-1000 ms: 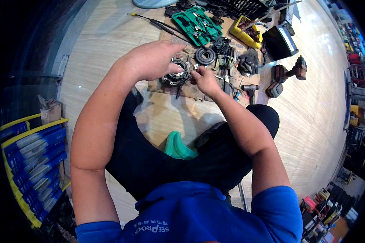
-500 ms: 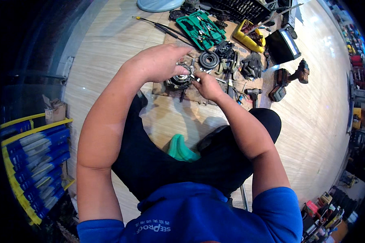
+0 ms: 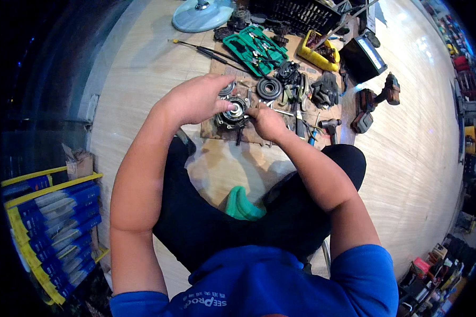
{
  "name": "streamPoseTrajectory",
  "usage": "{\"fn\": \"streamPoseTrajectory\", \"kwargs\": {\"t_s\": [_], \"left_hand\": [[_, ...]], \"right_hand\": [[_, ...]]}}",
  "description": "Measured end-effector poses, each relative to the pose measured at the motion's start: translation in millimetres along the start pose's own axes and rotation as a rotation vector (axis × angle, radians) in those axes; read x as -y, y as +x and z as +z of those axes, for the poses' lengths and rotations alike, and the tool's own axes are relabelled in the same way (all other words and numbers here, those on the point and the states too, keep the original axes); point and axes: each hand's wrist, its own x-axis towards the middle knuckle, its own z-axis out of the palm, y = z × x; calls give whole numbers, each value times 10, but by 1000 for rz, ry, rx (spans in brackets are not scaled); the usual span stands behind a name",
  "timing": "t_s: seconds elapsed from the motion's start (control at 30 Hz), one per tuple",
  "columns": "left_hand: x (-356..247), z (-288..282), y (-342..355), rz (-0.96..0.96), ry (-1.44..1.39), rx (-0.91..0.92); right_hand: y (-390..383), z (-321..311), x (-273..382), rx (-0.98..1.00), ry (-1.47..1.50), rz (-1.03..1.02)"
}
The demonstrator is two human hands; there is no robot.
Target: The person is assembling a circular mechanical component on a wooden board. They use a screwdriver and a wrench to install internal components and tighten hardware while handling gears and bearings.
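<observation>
A round metal machine part [image 3: 235, 113] with a shiny centre and small lugs round its rim sits on a stained cardboard sheet [image 3: 214, 128]. Over its left side is my left hand [image 3: 195, 98], the thumb tip by the shiny centre and the fingers stretched apart from it. My right hand [image 3: 267, 122] is at the part's right edge with its fingers curled together; whatever they may pinch is hidden. A black grooved pulley [image 3: 269, 89] lies just beyond the right hand. Another round metal piece [image 3: 227, 89] is partly covered by the left fingers.
An open green tool case [image 3: 255, 50] lies at the far side, with a yellow tray [image 3: 318, 51] of parts to its right. Dark gloves [image 3: 325, 90], a hammer [image 3: 331, 124] and a cordless power tool [image 3: 374, 101] are on the right. A black box [image 3: 363, 59] stands behind.
The view has shifted slightly. My left hand shows more of the round part's centre now, with the thumb still by it. My right fingers remain at its right edge.
</observation>
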Motion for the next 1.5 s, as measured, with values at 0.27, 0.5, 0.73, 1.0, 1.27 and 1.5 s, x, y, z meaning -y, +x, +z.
{"fn": "streamPoseTrajectory", "kwargs": {"t_s": [0.27, 0.5, 0.73, 1.0, 1.27, 1.5], "left_hand": [[-23, -25, 4, -18, 8, 37], [124, 152, 68, -30, 43, 26], [79, 143, 52, -73, 54, 65], [6, 101, 57, -88, 53, 81], [-7, 100, 36, -94, 54, 68], [-9, 71, 17, -59, 67, 71]], "right_hand": [[40, 22, -46, 75, -57, -20], [20, 6, -22, 46, 83, -108], [-50, -205, 219, 91, 115, -24], [-28, -18, 62, -24, 62, 8], [-40, -19, 75, -20, 94, -9], [-44, -55, 123, 8, 102, -20]]}}
